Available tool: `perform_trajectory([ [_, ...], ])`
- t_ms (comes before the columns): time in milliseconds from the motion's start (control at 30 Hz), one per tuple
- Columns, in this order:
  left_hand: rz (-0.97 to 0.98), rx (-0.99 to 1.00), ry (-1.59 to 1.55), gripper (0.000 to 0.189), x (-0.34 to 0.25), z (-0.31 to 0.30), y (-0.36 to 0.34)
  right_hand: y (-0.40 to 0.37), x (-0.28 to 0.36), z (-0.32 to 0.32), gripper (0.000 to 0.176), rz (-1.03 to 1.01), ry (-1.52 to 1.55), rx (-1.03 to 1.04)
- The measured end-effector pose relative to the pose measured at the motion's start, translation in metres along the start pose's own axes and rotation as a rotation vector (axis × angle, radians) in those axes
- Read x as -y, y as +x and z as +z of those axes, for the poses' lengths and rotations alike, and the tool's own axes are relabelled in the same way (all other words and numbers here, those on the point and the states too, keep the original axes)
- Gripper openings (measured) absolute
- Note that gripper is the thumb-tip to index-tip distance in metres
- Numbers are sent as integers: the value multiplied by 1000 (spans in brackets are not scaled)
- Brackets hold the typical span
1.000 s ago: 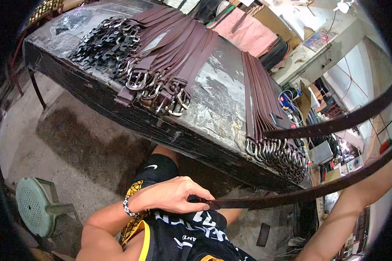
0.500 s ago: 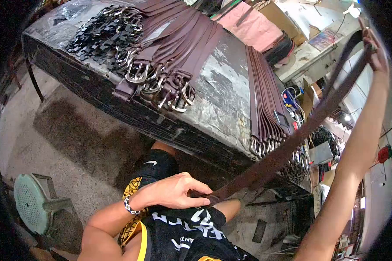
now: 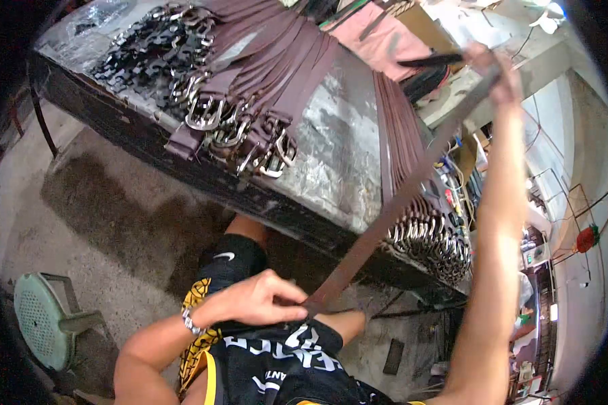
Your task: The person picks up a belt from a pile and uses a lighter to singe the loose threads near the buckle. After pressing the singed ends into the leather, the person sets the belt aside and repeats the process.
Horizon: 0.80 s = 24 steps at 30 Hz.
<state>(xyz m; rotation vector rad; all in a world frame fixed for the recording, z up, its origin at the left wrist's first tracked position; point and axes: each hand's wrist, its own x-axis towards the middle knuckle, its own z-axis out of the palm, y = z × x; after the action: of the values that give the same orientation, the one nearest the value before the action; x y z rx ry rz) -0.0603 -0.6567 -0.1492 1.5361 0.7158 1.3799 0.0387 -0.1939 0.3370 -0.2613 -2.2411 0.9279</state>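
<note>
A long brown belt strap (image 3: 385, 219) runs taut on a diagonal between my hands. Its lower end is pinched between the thumb and fingers of my left hand (image 3: 267, 298), near my lap. My right hand (image 3: 496, 77) is raised at the upper right, closed around the upper part, and blurred by motion. A dark end of strap sticks out to the left of it. On the worktable (image 3: 338, 135) lie brown belts (image 3: 277, 61) with silver buckles (image 3: 206, 111), and a second row of brown belts (image 3: 402, 128) is at the right, its buckles at the table edge.
Black clips or buckles (image 3: 138, 57) are heaped at the table's left. Pink material (image 3: 375, 40) and a cardboard box (image 3: 425, 30) lie at the far side. A green plastic stool (image 3: 44, 320) stands at the lower left. The table's front edge lies just beyond my knees.
My right hand has moved left and slightly down with the strap. The strap's loop has gone from view, and a loose end now points left. My left hand keeps its pinch.
</note>
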Motion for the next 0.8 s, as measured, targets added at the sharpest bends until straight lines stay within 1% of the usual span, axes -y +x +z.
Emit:
perform_trajectory([
  [33, -98, 31, -9, 28, -1, 2, -11, -8, -45, 10, 50, 198, 318, 124],
  [67, -201, 57, -13, 29, -5, 4, -19, -23, -84, 38, 51, 265, 410, -182],
  [133, -221, -34, -98, 30, -15, 12, -25, -56, -160, 45, 32, 484, 585, -108],
  [167, -212, -26, -89, 30, -18, 12, -23, -65, -214, 41, 28, 615, 781, -215],
  [200, -207, -15, -87, 30, -19, 13, -21, -75, -249, 40, 24, 751, 978, -326],
  [267, -210, 74, -30, 29, -22, 11, -13, -110, -253, 62, 23, 823, 804, -401],
  [300, -202, 112, -22, 29, -23, 10, -9, -124, -239, 77, 22, 834, 785, -417],
  [333, -191, 151, -14, 28, -24, 11, -6, -130, -242, 78, 23, 804, 791, -427],
  [400, -152, 156, -34, 28, -21, 17, -1, -137, -242, 74, 24, 739, 801, -450],
  [433, -138, 147, -41, 28, -28, 20, 4, -134, -250, 65, 24, 640, 914, -458],
  [467, -122, 135, -43, 28, -32, 22, 7, -131, -240, 60, 22, 573, 959, -447],
  [500, -141, 175, -48, 28, -22, 24, 8, -123, -228, 57, 22, 540, 955, -519],
  [533, -117, 173, -34, 28, -24, 24, 10, -114, -203, 60, 23, 511, 949, -589],
  [600, -76, 175, -22, 28, -27, 31, 13, -103, -159, 55, 22, 512, 926, -465],
  [633, -78, 233, 53, 28, -21, 30, 13, -103, -124, 62, 21, 518, 906, -416],
  [667, -38, 222, 28, 28, -22, 32, 13, -101, -93, 69, 21, 522, 882, -362],
  [700, 5, 205, 3, 27, -24, 36, 15, -95, -78, 61, 26, 420, 717, -323],
  [733, 46, 187, -21, 27, -26, 39, 16, -94, -48, 63, 26, 323, 666, -283],
  [767, 19, 217, 11, 26, -29, 39, 17, -88, -23, 47, 26, 215, 576, -180],
  [800, -10, 247, 45, 25, -31, 36, 18, -86, 14, 46, 22, 131, 465, -189],
])
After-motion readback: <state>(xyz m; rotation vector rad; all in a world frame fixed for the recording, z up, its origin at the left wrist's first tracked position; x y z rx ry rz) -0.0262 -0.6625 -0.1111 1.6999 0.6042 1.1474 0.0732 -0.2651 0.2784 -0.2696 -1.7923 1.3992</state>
